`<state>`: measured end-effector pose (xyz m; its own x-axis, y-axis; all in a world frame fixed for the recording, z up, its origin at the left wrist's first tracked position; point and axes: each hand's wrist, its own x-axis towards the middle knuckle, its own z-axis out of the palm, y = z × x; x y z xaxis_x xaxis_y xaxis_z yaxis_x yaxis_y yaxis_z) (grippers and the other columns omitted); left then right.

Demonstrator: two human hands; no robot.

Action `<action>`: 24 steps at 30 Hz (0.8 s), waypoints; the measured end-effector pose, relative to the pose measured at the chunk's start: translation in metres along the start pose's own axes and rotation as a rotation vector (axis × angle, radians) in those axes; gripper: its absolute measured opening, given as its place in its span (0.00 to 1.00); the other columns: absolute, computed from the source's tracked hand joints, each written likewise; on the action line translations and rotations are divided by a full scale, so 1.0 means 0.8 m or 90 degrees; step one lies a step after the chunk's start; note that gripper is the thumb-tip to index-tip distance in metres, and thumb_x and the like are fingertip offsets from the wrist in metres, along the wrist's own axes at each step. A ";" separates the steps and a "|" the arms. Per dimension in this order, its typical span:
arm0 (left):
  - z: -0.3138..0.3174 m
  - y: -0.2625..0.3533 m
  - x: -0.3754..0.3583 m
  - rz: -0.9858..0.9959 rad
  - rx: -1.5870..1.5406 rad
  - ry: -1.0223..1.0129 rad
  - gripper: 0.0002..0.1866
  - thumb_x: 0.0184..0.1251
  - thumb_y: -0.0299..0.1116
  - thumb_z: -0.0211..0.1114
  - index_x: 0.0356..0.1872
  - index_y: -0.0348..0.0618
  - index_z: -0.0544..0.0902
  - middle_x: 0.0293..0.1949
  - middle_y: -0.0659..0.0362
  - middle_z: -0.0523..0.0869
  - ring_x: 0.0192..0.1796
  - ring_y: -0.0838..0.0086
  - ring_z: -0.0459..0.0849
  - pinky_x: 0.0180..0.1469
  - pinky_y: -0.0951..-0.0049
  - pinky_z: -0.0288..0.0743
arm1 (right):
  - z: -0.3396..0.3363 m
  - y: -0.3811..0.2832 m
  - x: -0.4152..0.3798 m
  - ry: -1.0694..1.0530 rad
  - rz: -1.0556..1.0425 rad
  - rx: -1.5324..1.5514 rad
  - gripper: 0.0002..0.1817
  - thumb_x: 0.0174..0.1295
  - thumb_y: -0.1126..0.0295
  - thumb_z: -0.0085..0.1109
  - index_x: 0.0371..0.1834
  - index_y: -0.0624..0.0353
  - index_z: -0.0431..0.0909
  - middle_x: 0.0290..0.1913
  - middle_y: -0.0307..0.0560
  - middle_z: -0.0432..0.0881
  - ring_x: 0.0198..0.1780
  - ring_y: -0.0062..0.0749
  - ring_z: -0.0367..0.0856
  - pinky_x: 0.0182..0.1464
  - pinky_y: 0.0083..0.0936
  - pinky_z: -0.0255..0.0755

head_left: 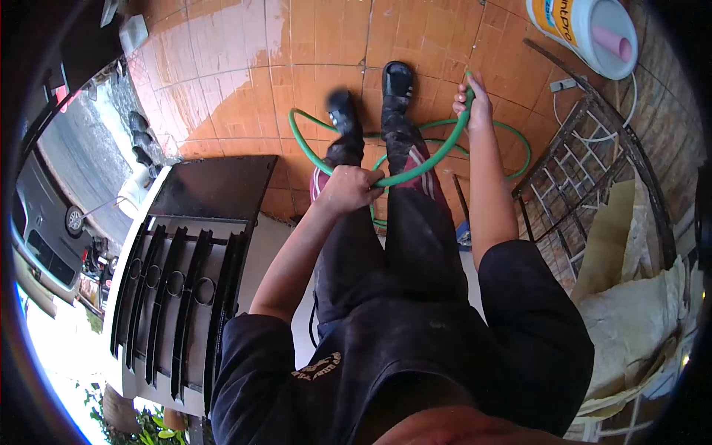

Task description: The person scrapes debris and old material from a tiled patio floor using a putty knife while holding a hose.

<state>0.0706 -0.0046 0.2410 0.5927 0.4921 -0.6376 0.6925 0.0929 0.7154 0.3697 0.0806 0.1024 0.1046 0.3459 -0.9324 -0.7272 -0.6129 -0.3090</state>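
Observation:
A green garden hose (421, 172) bends in an arc between my two hands, in front of my legs. My left hand (350, 187) is closed around it at about knee height. Farther right and forward, my right hand (476, 102) grips the hose near its tip, which points away from me. More of the hose loops on the floor around my feet. Black sandals (398, 78) are on my feet, and the left one is blurred.
Orange floor tiles (319, 30) look wet at the upper left. A black-barred gate (178, 282) stands on the left, with a parked car (48, 230) beyond. On the right are a paint bucket (604, 44), a metal grille (567, 178) and crumpled sheeting (630, 311).

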 end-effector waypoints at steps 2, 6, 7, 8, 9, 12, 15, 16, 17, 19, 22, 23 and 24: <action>0.000 0.015 0.002 0.014 0.010 -0.015 0.11 0.60 0.43 0.64 0.30 0.46 0.78 0.22 0.50 0.82 0.31 0.52 0.84 0.33 0.51 0.75 | -0.025 -0.011 0.006 -0.006 0.016 0.015 0.07 0.67 0.62 0.60 0.44 0.42 0.71 0.25 0.33 0.68 0.18 0.18 0.62 0.17 0.16 0.53; 0.034 0.011 0.008 0.021 0.049 -0.057 0.11 0.60 0.43 0.64 0.32 0.46 0.78 0.23 0.49 0.82 0.31 0.50 0.84 0.35 0.49 0.75 | -0.053 -0.024 -0.016 0.008 -0.029 -0.033 0.08 0.70 0.60 0.56 0.48 0.42 0.70 0.26 0.33 0.68 0.18 0.18 0.61 0.16 0.16 0.53; 0.037 0.011 0.009 0.016 0.066 -0.067 0.12 0.60 0.43 0.63 0.32 0.46 0.79 0.23 0.49 0.82 0.32 0.50 0.84 0.35 0.49 0.75 | -0.054 -0.027 -0.027 0.039 -0.077 -0.067 0.09 0.71 0.59 0.54 0.51 0.41 0.70 0.26 0.33 0.67 0.18 0.17 0.60 0.16 0.16 0.53; 0.041 0.012 0.009 0.017 0.061 -0.070 0.12 0.60 0.44 0.63 0.34 0.47 0.79 0.24 0.49 0.83 0.32 0.50 0.84 0.36 0.50 0.76 | -0.054 -0.028 -0.038 0.065 -0.118 -0.055 0.12 0.73 0.56 0.50 0.57 0.39 0.68 0.26 0.34 0.67 0.18 0.18 0.59 0.16 0.17 0.52; 0.046 0.014 0.007 0.030 0.070 -0.063 0.12 0.60 0.44 0.63 0.34 0.47 0.79 0.24 0.49 0.83 0.32 0.50 0.84 0.36 0.50 0.76 | -0.056 -0.031 -0.050 0.061 -0.134 -0.050 0.12 0.73 0.56 0.50 0.57 0.39 0.68 0.26 0.34 0.67 0.18 0.18 0.59 0.16 0.17 0.52; 0.056 0.019 -0.001 0.053 0.057 -0.063 0.12 0.60 0.45 0.64 0.36 0.48 0.80 0.24 0.48 0.83 0.33 0.50 0.84 0.37 0.49 0.76 | -0.066 -0.037 -0.077 0.077 -0.214 -0.080 0.11 0.75 0.56 0.47 0.56 0.40 0.67 0.27 0.34 0.67 0.18 0.19 0.60 0.15 0.16 0.53; 0.077 0.020 -0.018 0.087 0.039 -0.039 0.13 0.60 0.45 0.64 0.35 0.47 0.81 0.25 0.47 0.84 0.33 0.50 0.85 0.37 0.49 0.77 | -0.071 -0.037 -0.110 0.075 -0.292 -0.077 0.08 0.75 0.58 0.47 0.53 0.40 0.67 0.27 0.34 0.67 0.18 0.18 0.60 0.14 0.17 0.54; 0.081 0.020 -0.020 0.095 0.047 -0.028 0.13 0.60 0.45 0.64 0.35 0.47 0.81 0.25 0.47 0.84 0.33 0.50 0.85 0.37 0.49 0.77 | -0.071 -0.037 -0.121 0.064 -0.308 -0.064 0.07 0.75 0.59 0.47 0.52 0.39 0.67 0.27 0.34 0.67 0.17 0.18 0.60 0.13 0.17 0.54; 0.088 0.021 -0.024 0.083 0.055 -0.050 0.14 0.60 0.45 0.64 0.37 0.47 0.80 0.26 0.47 0.83 0.34 0.49 0.84 0.38 0.49 0.76 | -0.070 -0.037 -0.129 0.058 -0.319 -0.061 0.07 0.75 0.59 0.47 0.52 0.39 0.67 0.27 0.34 0.67 0.17 0.18 0.60 0.13 0.17 0.54; 0.108 0.022 -0.038 0.072 0.060 -0.073 0.14 0.60 0.45 0.64 0.38 0.46 0.79 0.27 0.46 0.83 0.36 0.49 0.84 0.38 0.49 0.75 | -0.077 -0.034 -0.150 0.075 -0.346 -0.075 0.04 0.75 0.60 0.47 0.49 0.40 0.67 0.27 0.33 0.68 0.16 0.18 0.60 0.12 0.17 0.53; 0.126 0.025 -0.045 0.086 0.086 -0.062 0.14 0.61 0.45 0.64 0.38 0.46 0.79 0.27 0.46 0.83 0.36 0.48 0.84 0.38 0.49 0.74 | -0.089 -0.028 -0.161 0.095 -0.355 -0.057 0.04 0.75 0.60 0.47 0.48 0.39 0.67 0.27 0.33 0.68 0.16 0.19 0.60 0.12 0.18 0.53; 0.130 0.028 -0.049 0.074 0.087 -0.068 0.14 0.61 0.46 0.63 0.39 0.46 0.79 0.27 0.46 0.84 0.36 0.48 0.84 0.38 0.48 0.75 | -0.091 -0.028 -0.164 0.091 -0.363 -0.057 0.04 0.75 0.60 0.47 0.48 0.39 0.67 0.27 0.33 0.68 0.16 0.19 0.60 0.12 0.18 0.53; 0.135 0.032 -0.054 0.060 0.087 -0.075 0.14 0.62 0.46 0.63 0.39 0.46 0.79 0.28 0.46 0.84 0.35 0.48 0.84 0.38 0.48 0.75 | -0.094 -0.025 -0.168 0.101 -0.359 -0.054 0.04 0.75 0.60 0.47 0.48 0.39 0.67 0.27 0.33 0.68 0.16 0.19 0.61 0.12 0.18 0.53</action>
<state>0.1070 -0.1169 0.2556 0.6963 0.3882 -0.6037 0.6757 -0.0708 0.7338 0.4215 -0.0066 0.2196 0.5640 0.5287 -0.6343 -0.4734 -0.4224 -0.7730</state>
